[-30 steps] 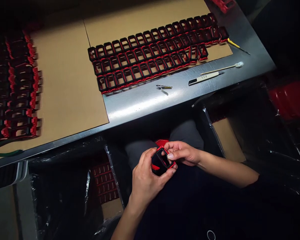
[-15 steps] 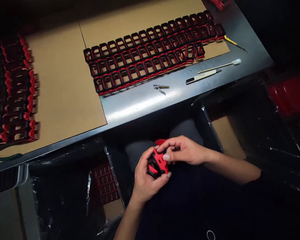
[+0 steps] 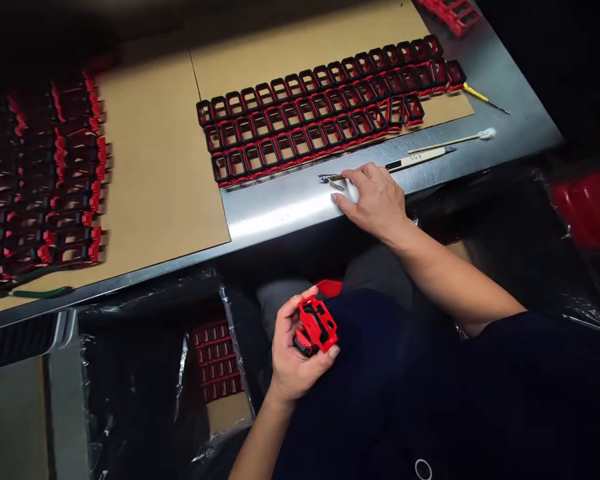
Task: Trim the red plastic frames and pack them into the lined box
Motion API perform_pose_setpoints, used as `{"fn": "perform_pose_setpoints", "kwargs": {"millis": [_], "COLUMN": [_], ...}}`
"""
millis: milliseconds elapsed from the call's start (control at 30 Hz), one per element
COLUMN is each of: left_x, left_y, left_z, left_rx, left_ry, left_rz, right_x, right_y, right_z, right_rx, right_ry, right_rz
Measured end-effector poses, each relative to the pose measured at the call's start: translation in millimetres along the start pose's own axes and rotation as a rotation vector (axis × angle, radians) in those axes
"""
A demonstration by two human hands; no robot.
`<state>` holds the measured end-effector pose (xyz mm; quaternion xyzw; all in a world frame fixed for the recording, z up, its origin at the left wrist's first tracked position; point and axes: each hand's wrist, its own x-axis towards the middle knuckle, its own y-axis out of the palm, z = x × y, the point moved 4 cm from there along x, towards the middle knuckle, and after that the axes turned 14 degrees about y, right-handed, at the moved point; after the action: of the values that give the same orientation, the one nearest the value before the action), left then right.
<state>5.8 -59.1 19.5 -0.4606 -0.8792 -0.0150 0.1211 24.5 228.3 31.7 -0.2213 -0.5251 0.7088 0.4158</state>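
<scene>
Over my lap, my left hand (image 3: 297,343) is closed around a red and black plastic frame (image 3: 318,325), its red face turned up. On the metal table edge, my right hand (image 3: 377,200) comes down at a small silver nail clipper (image 3: 333,180). Thumb and index finger are apart, the index fingertip at the clipper's right end; whether it touches cannot be made out. Just right of this hand lie a pen-like knife marked A55 (image 3: 425,157) and a cotton-tipped stick (image 3: 450,143).
Rows of similar black and red frames (image 3: 300,143) stand on cardboard (image 3: 175,220); more frames (image 3: 55,193) fill the left side. A yellow-handled pick (image 3: 477,93) lies at the right. Below the table, a plastic-lined box (image 3: 145,373) holds further frames. Green-handled pliers (image 3: 43,292) rest at left.
My right hand has left the frame and moved up and forward to the nail clipper on the table. My left hand keeps the frame, now tilted differently. The view has shifted slightly.
</scene>
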Motion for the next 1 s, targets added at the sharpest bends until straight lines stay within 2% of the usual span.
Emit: {"fn": "perform_pose_setpoints", "kwargs": {"millis": [100, 233, 433, 533, 667, 767, 900, 1000], "left_x": [-0.3, -0.6, 1.0, 2.2, 3.6, 7.2, 15.4, 20.6], "left_y": [0.2, -0.3, 0.1, 2.1, 2.1, -0.1, 2.8, 6.4], "left_z": [1.0, 2.3, 1.2, -0.4, -3.7, -10.5, -22.8, -26.3], "left_rx": [0.020, 0.038, -0.009, -0.063, -0.032, 0.113, 0.352, 0.426], "left_ry": [0.007, 0.024, 0.067, 0.094, 0.142, 0.222, 0.367, 0.396], "left_rz": [0.004, 0.013, 0.008, 0.010, -0.001, 0.010, 0.155, 0.226], "right_x": [6.8, 16.0, 16.3, 8.8, -36.1, -91.1, -146.0, -161.6], "right_y": [2.8, 6.3, 5.7, -4.8, -41.6, -66.3, -71.0, -64.9], "right_z": [2.8, 2.0, -6.6, -7.5, -0.1, 3.7, -3.3, -6.0], "right_rx": [0.054, 0.080, 0.091, 0.139, 0.410, 0.601, 0.676, 0.703], "right_ry": [0.025, 0.045, -0.070, -0.117, -0.242, -0.390, -0.409, -0.428], "right_rz": [-0.066, -0.026, 0.002, 0.009, 0.072, 0.241, 0.449, 0.474]}}
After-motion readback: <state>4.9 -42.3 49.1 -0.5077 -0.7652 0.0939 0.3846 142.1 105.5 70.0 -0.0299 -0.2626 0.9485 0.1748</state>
